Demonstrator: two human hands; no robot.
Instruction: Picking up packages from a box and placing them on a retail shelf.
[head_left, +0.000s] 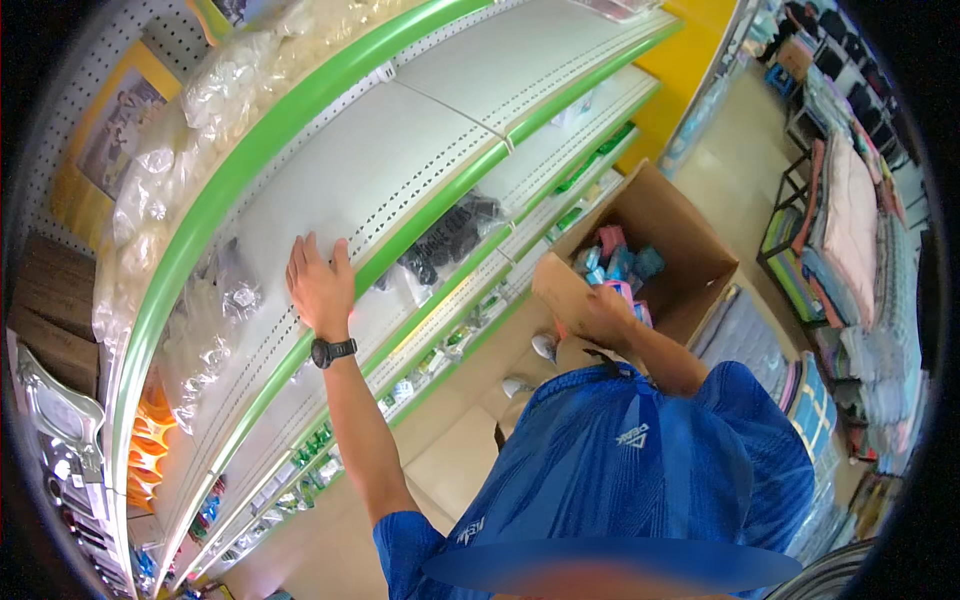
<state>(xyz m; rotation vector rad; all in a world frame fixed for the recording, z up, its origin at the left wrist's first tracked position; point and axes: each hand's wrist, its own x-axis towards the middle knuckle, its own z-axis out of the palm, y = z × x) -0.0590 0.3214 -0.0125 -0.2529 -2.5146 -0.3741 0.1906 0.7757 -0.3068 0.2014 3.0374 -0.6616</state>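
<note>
My left hand (321, 285), with a dark watch at the wrist, lies palm down on the white metal shelf (352, 172) at its green front edge. Its fingers are slightly apart and nothing is in them. At the near wall of an open cardboard box (686, 251), my right hand (609, 313) is closed over the rim, its fingertips partly hidden. Inside the box are several small packages (621, 262) in blue, pink and teal. The box stands to the right of the shelving.
Clear plastic-wrapped goods (217, 112) fill the shelf above. Dark bagged items (454, 232) lie one shelf below my left hand. Orange objects (150, 442) sit at the far left. Folded bedding (844, 232) is stacked on a rack across the aisle, and a yellow panel (686, 75) ends the shelving.
</note>
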